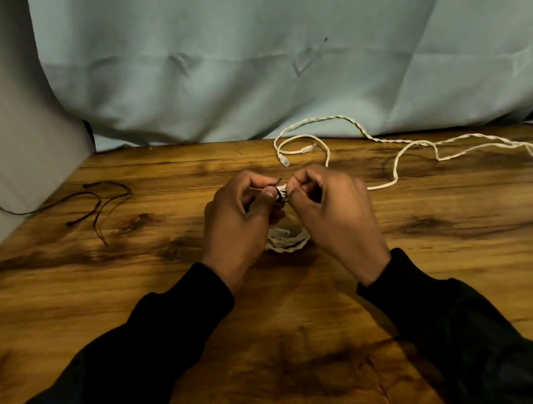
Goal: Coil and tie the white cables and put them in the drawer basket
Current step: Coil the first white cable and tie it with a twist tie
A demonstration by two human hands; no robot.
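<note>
A coiled white cable (288, 241) sits upright between my hands at the middle of the wooden table (104, 303); only its lower loops show. My left hand (239, 221) and my right hand (329, 208) both pinch a thin black tie (279, 197) at the top of the coil, thumbs and fingertips close together. A short end of the tie sticks up by my left fingers. A second white cable (395, 145), loose and twisted, lies behind my right hand and runs off to the right edge, its two clear plugs (309, 147) near the back. No drawer basket is in view.
Several thin black ties (99, 201) lie scattered on the table's left side near a grey wall (3, 148). A pale blue cloth (276, 67) hangs along the back edge of the table.
</note>
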